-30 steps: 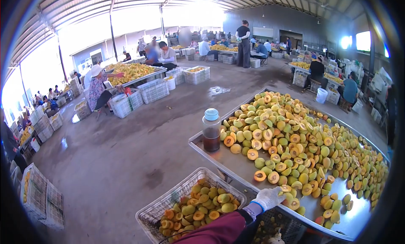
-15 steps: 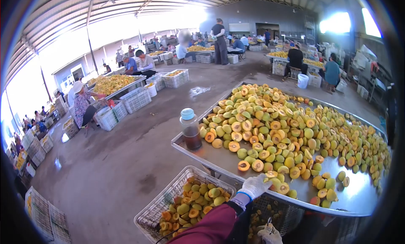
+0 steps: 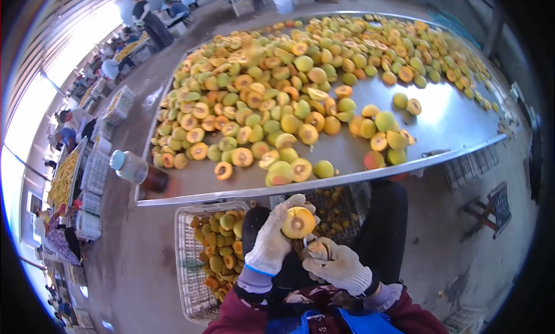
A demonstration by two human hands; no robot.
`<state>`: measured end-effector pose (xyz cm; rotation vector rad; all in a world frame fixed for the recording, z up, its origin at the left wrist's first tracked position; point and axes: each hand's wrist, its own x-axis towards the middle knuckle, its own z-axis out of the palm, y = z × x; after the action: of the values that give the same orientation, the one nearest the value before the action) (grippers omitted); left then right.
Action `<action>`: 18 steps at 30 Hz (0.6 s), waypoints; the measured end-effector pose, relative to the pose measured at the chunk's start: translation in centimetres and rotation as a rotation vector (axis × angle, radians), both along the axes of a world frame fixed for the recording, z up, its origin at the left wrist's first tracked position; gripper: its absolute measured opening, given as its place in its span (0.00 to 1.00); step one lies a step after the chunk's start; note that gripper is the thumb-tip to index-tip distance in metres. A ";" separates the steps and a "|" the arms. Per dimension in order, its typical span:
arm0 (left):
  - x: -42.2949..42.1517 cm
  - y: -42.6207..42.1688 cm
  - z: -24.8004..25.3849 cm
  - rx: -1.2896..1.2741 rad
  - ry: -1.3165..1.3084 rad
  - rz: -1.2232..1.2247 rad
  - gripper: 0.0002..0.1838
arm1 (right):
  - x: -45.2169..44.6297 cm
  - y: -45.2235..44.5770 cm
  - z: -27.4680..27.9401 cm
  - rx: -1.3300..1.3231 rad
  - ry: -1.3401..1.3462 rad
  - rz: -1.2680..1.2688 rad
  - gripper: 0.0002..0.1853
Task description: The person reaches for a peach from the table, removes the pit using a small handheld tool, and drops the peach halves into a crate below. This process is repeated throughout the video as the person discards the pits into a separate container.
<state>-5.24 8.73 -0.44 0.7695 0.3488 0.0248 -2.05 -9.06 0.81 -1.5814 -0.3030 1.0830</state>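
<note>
In a pale knitted glove, my left hand (image 3: 274, 236) holds a halved yellow fruit (image 3: 299, 222), its cut face with the brown pit turned up. Just right of it is my gloved right hand (image 3: 335, 262), its fingers closed around a small metal tool (image 3: 313, 241) whose ring-like tip is near the fruit. Both hands are over my lap, below the near edge of the metal table (image 3: 439, 126). A large heap of halved fruit (image 3: 272, 97) covers much of that table.
A bottle of dark liquid (image 3: 139, 171) lies across the table's left corner in this view. A white crate of fruit (image 3: 188, 259) stands left of my legs; another crate is under the table. A stool (image 3: 491, 210) is at right. Other people and fruit tables are at left.
The view has swung down and right. My left hand has left the table edge and now holds a fruit half above my lap. My right hand has come fully into view beside it.
</note>
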 end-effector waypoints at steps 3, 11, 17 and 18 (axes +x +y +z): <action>0.1 -1.8 0.8 0.106 -0.005 0.017 0.34 | 0.7 -0.3 0.3 -0.146 -0.221 0.045 0.20; 0.9 -4.2 0.2 0.360 0.035 -0.029 0.35 | 1.1 -1.7 -1.4 -0.205 -0.600 -0.058 0.20; 0.9 -5.9 0.1 0.581 0.106 0.012 0.37 | 1.3 -2.2 -0.9 -0.285 -0.595 -0.027 0.19; 0.9 -6.1 -0.1 0.547 0.054 0.034 0.34 | 1.3 -2.2 -0.7 -0.303 -0.570 -0.006 0.19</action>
<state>-4.31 2.64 -0.52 1.3073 0.4118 0.1360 -0.75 -11.24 0.14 -2.1525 -0.5306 0.6715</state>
